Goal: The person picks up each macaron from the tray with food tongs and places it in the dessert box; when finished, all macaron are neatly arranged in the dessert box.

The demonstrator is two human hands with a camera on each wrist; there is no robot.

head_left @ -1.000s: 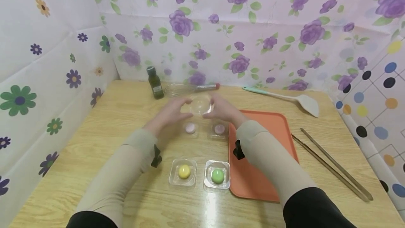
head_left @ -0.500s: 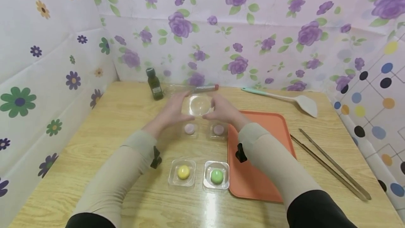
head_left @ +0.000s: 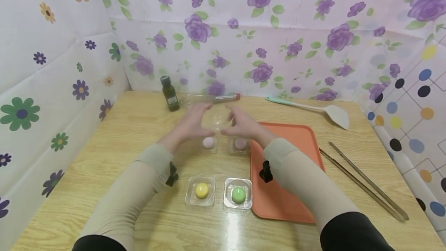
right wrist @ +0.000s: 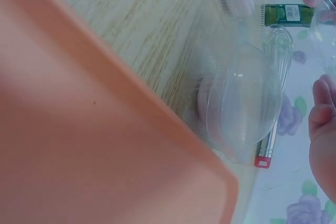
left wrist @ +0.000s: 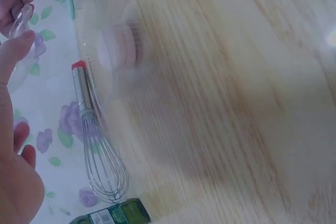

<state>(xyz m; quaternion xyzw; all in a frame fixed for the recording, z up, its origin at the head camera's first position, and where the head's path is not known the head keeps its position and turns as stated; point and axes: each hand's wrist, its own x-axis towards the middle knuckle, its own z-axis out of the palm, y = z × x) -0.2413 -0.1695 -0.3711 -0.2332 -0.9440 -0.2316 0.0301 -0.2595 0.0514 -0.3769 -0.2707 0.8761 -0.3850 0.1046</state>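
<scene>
A clear domed plastic lid (head_left: 217, 120) is held up between my two hands, over the far middle of the table. My left hand (head_left: 192, 124) grips its left side, the thumb (left wrist: 20, 47) at its edge in the left wrist view. On the opposite side my right hand (head_left: 242, 126) holds it with curled fingers. Just below the hands sit two pink macarons (head_left: 208, 142) in clear plastic boxes; the right one has a domed cover (right wrist: 249, 95) over it. Nearer me, a yellow macaron (head_left: 202, 191) and a green macaron (head_left: 238, 195) lie in uncovered clear trays.
An orange tray (head_left: 278, 208) lies under my right forearm. Behind the hands are a dark green bottle (head_left: 170, 95) and a whisk (head_left: 224, 98). A white spatula (head_left: 336, 115) and long metal tongs (head_left: 366, 181) lie to the right. Patterned sheets surround the table.
The clear lid has shifted slightly left between the hands and its angle has changed. My right hand has moved a little left with it; the left hand has stayed almost in place.
</scene>
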